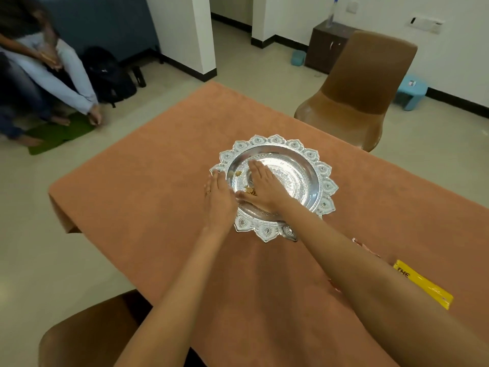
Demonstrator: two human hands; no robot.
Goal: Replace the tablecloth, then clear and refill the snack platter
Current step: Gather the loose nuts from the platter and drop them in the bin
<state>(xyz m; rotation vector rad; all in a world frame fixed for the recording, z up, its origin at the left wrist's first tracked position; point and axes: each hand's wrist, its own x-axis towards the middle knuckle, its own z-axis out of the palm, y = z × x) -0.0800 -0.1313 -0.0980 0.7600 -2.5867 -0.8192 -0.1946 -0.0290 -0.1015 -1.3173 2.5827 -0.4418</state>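
Your platter [312, 154] sits mid-frame on the orange tablecloth [158, 181]. It is silver and embossed, with a petal-shaped rim and a few snack bits [238, 173] at its left. Your right hand [262, 184] lies flat inside, fingers straight. Your left hand [218, 197] rests straight-fingered against the left rim.

- The right hand [264, 186] lies flat in the platter [315, 157], so I can't see the middle of the dish under it.
- A few snack bits [238, 173] by its fingers are too small for me to tell what they are.
- A reddish wrapper [363, 245] at lower right is mostly hidden behind the right arm.
- On the yellow packet [426, 287] I can read only "THE".
- The near chair [87, 337] is cut off by the bottom edge.
- The people [39, 62] at upper left are blurry and cut off by the edge.
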